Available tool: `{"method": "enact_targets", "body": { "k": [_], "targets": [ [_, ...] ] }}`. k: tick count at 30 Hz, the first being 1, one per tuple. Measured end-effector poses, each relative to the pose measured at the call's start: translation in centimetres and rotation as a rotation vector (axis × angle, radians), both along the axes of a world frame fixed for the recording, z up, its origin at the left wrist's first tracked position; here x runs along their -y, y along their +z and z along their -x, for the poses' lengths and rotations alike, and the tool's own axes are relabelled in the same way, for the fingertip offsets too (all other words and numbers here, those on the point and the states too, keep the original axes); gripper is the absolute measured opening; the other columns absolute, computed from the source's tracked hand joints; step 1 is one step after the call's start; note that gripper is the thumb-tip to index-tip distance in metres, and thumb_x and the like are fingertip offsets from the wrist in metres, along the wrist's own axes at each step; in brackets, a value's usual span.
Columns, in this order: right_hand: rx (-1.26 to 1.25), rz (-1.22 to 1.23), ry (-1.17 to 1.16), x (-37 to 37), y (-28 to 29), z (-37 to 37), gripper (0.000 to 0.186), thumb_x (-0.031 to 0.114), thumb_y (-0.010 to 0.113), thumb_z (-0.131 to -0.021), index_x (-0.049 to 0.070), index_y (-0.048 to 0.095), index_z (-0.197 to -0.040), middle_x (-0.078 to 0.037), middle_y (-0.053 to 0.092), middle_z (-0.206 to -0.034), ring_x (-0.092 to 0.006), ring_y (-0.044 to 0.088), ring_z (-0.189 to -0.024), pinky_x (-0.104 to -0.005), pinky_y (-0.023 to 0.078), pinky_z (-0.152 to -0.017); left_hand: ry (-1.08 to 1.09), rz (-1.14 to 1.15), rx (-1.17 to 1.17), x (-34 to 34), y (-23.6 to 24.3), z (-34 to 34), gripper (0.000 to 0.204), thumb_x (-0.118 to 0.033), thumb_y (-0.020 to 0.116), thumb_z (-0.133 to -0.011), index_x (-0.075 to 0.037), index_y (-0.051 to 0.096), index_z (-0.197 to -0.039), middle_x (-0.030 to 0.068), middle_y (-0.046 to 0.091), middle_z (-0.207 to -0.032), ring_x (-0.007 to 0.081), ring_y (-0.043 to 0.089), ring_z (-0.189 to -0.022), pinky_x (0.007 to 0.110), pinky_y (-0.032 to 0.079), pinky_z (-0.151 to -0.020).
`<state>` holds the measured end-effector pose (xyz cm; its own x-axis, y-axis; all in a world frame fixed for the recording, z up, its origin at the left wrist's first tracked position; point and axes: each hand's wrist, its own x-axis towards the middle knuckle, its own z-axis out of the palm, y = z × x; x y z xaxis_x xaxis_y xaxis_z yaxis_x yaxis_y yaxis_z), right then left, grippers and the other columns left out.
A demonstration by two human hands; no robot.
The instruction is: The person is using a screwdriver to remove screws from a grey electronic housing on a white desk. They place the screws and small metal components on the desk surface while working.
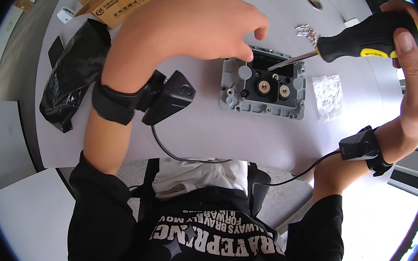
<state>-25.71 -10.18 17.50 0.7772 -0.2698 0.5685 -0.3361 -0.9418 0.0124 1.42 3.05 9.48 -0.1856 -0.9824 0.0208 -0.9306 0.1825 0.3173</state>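
Note:
My right hand (411, 55) grips a screwdriver (356, 41) with a black and yellow handle. Its metal shaft slants left, and the tip reaches into a grey metal housing (229, 101) lying on the table. Inside the housing sits a black insert (255, 96) with two round brass-coloured terminals (263, 86) and smaller screws. Over the far left part of the housing is my left hand (219, 24), its thumb at the rim beside a round grey boss. The thumb and forefinger are apart, with nothing seen between them; its other fingers are hidden.
Several small metal screws (306, 33) lie beyond the housing, and a clear plastic bag (327, 98) lies to its right. A black plastic bag (74, 68) rests at the left, near a cardboard box (129, 3). Cables run from devices strapped to both my wrists.

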Motion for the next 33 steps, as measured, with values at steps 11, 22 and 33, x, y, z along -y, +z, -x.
{"method": "enact_targets", "body": {
  "k": [11, 22, 33],
  "targets": [
    [0.01, 0.062, -0.057, -0.7, -0.5, -1.3, 0.039, 0.033, 0.074, -0.094, 0.003, 0.067, -0.118, -0.011, 0.072, -0.1, -0.0171, 0.07, -0.084, -0.0286, 0.054, -0.078, 0.045, -0.287, 0.096, 1.4, -0.2, 0.7, 0.028, -0.025, 0.075, -0.087, -0.007, 0.068, -0.108, 0.0068, 0.069, -0.09, 0.0249, 0.067, -0.1, 0.04, 0.053, -0.086],
    [0.016, 0.088, -0.138, -1.0, -0.5, -1.7, 0.04, 0.04, 0.075, -0.092, 0.006, 0.072, -0.114, -0.009, 0.073, -0.099, -0.0168, 0.07, -0.082, -0.0309, 0.053, -0.077, 0.024, -0.258, 0.156, 1.5, -1.4, 0.6, 0.027, -0.026, 0.074, -0.088, -0.007, 0.064, -0.105, 0.0094, 0.069, -0.096, 0.0281, 0.066, -0.103, 0.041, 0.052, -0.088],
    [0.171, -0.009, -0.165, -4.1, -0.9, -4.9, 0.039, 0.044, 0.078, -0.089, 0.006, 0.077, -0.095, -0.005, 0.07, -0.081, -0.0131, 0.067, -0.072, -0.0295, 0.05, -0.074, 0.035, -0.24, 0.093, 1.2, -1.5, 0.4, 0.033, -0.028, 0.078, -0.084, -0.007, 0.065, -0.105, 0.011, 0.069, -0.097, 0.0303, 0.067, -0.099, 0.042, 0.053, -0.086]
  ]
}}
